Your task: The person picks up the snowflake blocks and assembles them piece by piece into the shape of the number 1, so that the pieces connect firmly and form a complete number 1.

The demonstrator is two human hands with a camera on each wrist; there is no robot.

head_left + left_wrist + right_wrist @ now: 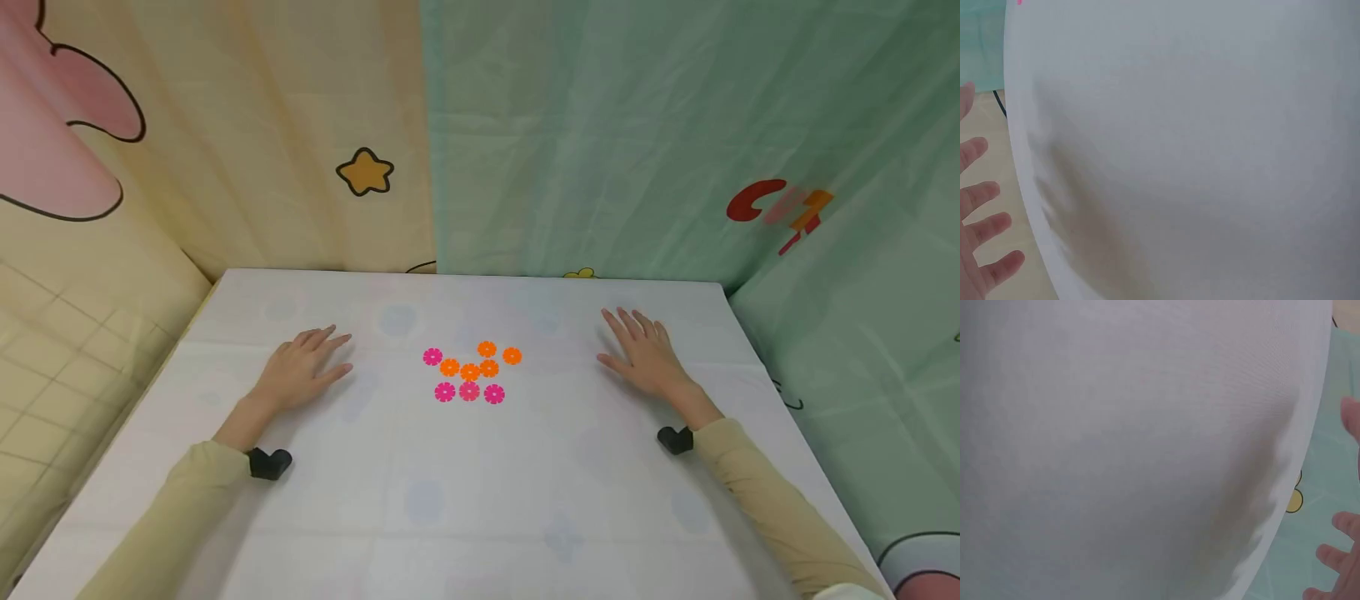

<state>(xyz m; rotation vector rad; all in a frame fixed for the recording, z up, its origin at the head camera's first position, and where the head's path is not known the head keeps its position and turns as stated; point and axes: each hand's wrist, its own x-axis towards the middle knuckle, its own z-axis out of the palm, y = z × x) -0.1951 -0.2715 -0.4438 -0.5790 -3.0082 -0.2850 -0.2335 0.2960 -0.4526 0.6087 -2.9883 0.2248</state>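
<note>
Small flat round discs with notched, flower-like edges lie in a loose cluster at the middle of the table. Several are orange, such as this orange disc point(512, 356), and several are pink, such as this pink disc point(445, 392); some touch or nearly touch. To the left of the cluster my left hand point(296, 373) is held with fingers spread, holding nothing. My right hand point(643, 358) is on the other side, fingers spread and also holding nothing. Both hands cast shadows on the cloth. The left wrist view shows spread fingertips point(988, 228) at its edge.
A white cloth with faint pale spots covers the table point(465, 483). Yellow and green printed curtains point(570, 150) hang behind it and along its sides. A black wrist strap piece point(270, 464) shows at the left cuff, and a similar black piece point(676, 440) at the right.
</note>
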